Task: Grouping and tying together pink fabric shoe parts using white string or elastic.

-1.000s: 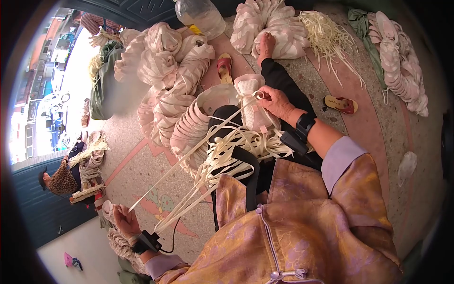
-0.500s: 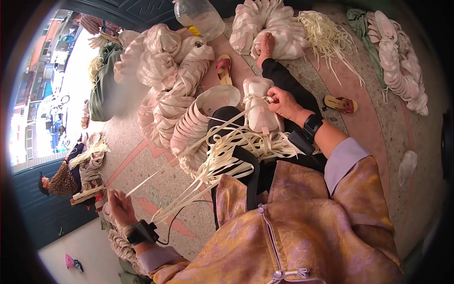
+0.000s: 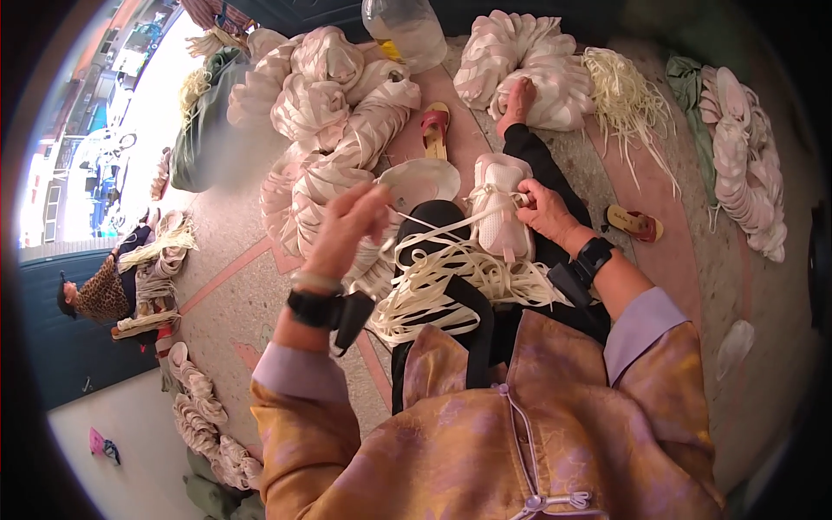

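Note:
A white and pale pink shoe upper (image 3: 503,227) lies over my right thigh, with a cream shoelace (image 3: 490,208) across it. My right hand (image 3: 548,215) is closed at the upper's right edge, pinching the lace there. Raised to the left of the upper, my left hand (image 3: 354,227) is blurred, its fingers closed on a thin strand of lace that runs toward the upper. A loose heap of cream shoelaces (image 3: 433,295) covers my lap, under a black strap (image 3: 468,316).
Coiled stacks of shoe uppers (image 3: 321,113) lie on the floor to the left, with another bundle (image 3: 520,74) by my bare foot. Red sandals (image 3: 435,130) and a clear plastic jug (image 3: 407,35) stand around. A lace bundle (image 3: 626,95) lies far right. Another person (image 3: 104,290) sits at left.
My left hand has swung up and right from low on the left, and the laces stretched toward it now lie slack on my lap. The right hand stays at the upper; the view has shifted slightly.

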Available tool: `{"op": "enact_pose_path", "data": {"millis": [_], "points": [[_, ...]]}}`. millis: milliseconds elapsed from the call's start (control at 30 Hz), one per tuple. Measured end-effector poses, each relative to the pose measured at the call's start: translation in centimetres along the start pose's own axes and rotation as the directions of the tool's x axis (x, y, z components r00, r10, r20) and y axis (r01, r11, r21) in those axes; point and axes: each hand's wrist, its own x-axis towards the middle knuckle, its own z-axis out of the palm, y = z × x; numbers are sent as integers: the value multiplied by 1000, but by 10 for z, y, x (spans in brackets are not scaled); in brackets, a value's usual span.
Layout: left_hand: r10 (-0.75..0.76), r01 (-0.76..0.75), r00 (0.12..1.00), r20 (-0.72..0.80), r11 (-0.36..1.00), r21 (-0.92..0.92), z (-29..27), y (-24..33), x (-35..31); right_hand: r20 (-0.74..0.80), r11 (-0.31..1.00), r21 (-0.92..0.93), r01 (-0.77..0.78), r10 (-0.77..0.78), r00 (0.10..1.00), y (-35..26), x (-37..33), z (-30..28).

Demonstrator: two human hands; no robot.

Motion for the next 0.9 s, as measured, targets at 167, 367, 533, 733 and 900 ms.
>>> {"op": "enact_pose_path", "data": {"millis": [167, 367, 533, 733, 900], "points": [[-51, 31, 995, 86, 975, 220, 52, -26, 49, -107, 925, -328, 193, -239, 965, -8, 5, -2], [172, -260, 966, 195, 648, 715, 100, -56, 80, -170, 848, -383, 367, -455, 874, -31, 17, 11], [102, -233, 971, 218, 624, 746, 110, -67, 94, -205, 905, -324, 276, -352, 913, -31, 23, 22], [72, -233, 969, 237, 586, 776, 112, -74, 98, -271, 936, -335, 108, -206, 940, -29, 22, 27], [77, -326, 932, 353, 605, 726, 104, -69, 101, -187, 987, -159, -35, 5, 982, -25, 22, 24]]}}
